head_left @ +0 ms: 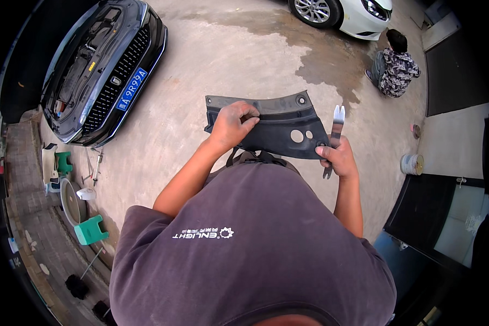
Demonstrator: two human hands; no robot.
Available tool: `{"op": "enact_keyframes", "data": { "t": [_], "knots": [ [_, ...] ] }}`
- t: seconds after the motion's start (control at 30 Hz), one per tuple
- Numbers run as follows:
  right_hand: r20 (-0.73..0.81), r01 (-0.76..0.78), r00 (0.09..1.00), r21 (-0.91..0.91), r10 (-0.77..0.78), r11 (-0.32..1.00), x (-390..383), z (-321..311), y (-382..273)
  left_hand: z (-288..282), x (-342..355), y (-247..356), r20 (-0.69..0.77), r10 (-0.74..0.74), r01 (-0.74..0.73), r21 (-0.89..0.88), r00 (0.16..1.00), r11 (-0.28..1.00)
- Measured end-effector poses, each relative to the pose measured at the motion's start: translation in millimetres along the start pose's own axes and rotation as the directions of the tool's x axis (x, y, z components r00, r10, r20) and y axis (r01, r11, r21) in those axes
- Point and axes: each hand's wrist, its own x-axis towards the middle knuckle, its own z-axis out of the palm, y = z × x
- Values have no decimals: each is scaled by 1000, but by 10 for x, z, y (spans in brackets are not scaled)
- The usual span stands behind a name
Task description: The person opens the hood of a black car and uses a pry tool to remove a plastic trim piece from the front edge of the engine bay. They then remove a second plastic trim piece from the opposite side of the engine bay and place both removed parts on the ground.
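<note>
A black plastic car trim panel is held in front of my waist, with a grey upper strip and several holes. My left hand lies over its left part. The fingers are curled and pressed together against the ridge; whatever they pinch is hidden. At the panel's lower right corner my right hand is closed, its thumb on the panel. That same hand grips a forked metal pry tool, whose bright forked end points up and away. The tool's other forked end shows below the hand.
A dark car with its hood raised stands at the far left. Green stools and a round basin are at the left. A person crouches near a white car. A bucket stands by the right wall.
</note>
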Motion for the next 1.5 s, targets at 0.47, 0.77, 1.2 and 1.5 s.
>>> {"op": "enact_keyframes", "data": {
  "t": [0.47, 0.77, 1.2, 1.5],
  "knots": [
    [278, -17, 958, -208, 75, 978, 19, 1815, 107, -1263, -1571, -748, -245, 77, -34, 174, 967, 984],
    [397, -19, 907, -288, 137, 957, 132, 2598, 82, -1832, -2182, -1055, -295, -60, 26, -120, 953, 992],
    [497, -42, 819, -447, 287, 893, 1056, 3078, -6, -2365, -2216, -1502, -96, -334, 327, -79, 938, 942],
    [506, -180, 783, -372, 361, 911, 2702, 3060, -111, -2809, -1077, -2227, -65, -468, 460, -111, 881, 881]
  ]
}}
